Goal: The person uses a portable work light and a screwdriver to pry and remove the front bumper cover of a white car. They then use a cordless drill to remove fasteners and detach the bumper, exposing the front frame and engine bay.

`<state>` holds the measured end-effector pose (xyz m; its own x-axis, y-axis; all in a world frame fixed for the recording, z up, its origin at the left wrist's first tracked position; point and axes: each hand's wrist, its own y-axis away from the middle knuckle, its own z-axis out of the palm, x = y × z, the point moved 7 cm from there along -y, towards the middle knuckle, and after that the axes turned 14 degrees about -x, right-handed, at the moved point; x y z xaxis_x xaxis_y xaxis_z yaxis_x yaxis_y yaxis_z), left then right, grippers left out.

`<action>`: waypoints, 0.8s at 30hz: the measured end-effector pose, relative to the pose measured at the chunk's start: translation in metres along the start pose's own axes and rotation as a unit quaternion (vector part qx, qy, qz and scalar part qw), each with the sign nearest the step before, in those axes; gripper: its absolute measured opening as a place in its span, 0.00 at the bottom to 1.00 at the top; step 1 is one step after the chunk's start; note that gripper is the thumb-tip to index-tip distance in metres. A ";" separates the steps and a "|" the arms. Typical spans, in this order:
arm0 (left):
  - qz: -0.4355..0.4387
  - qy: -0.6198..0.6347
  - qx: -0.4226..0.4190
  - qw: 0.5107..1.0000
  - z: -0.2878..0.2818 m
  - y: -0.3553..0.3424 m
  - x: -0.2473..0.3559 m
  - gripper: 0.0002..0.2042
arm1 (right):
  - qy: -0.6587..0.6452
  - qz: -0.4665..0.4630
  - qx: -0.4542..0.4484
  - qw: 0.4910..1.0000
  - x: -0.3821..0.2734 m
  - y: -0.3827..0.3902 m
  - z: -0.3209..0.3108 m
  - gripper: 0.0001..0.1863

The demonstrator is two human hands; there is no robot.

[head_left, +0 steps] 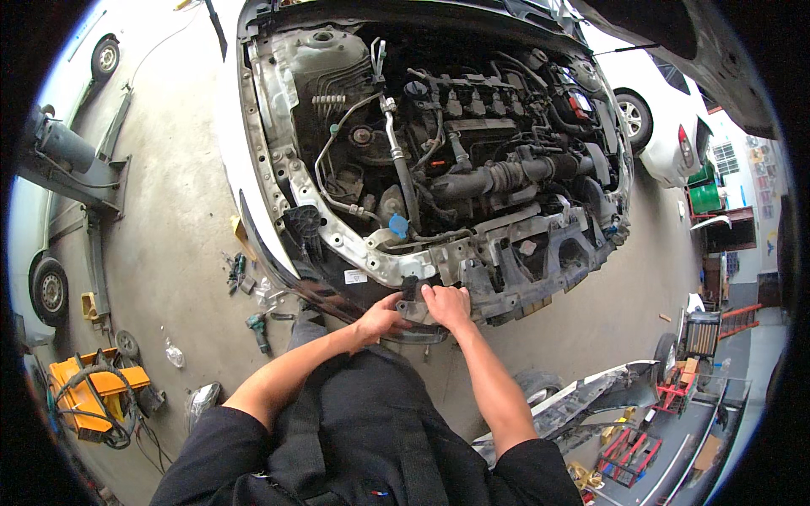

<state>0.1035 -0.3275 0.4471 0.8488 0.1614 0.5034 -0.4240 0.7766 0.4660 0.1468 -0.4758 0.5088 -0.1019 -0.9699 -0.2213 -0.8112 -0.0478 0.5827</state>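
1. My left hand (381, 319) curls around the left side of a small grey bracket (413, 309) at the lower front edge of the car; fingers closed on it, thumb on top.
2. My right hand (447, 305) lies over the right side of the same bracket, fingers bent down onto it. Whether they close fully around it I cannot tell.
3. The bracket, one piece, sits just below the front crossmember (396, 268), at the middle of the car's nose and between my two hands.
4. One engine bay (460, 135), open, bumper off. One blue cap (398, 226) shows near its front, above my hands.
5. One white car (662, 126) stands to the right, well apart; two of its wheels are in view.
6. One green hand tool (257, 327) lies on the floor to my left, near a scatter of small parts (240, 274) too small to count.
7. One orange machine (89, 392) with a coiled hose stands at lower left.
8. One detached bumper (582, 401) lies on the floor at lower right.
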 end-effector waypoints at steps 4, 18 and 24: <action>-0.023 -0.053 0.004 0.998 0.000 -0.003 -0.004 0.35 | 0.014 0.019 -0.030 0.999 0.007 -0.005 0.006 0.29; 0.034 -0.124 -0.039 0.991 -0.061 0.064 -0.025 0.11 | -0.071 0.000 -0.091 0.993 0.006 -0.022 0.019 0.24; 0.178 0.323 0.402 0.838 -0.247 0.087 -0.078 0.14 | -0.032 0.090 -0.038 0.995 -0.022 -0.016 0.011 0.34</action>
<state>0.0783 -0.1221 0.2684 0.5070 0.7930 0.3377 -0.5426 -0.0107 0.8399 0.1557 -0.4512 0.4959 -0.2805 -0.9472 -0.1554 -0.7304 0.1055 0.6749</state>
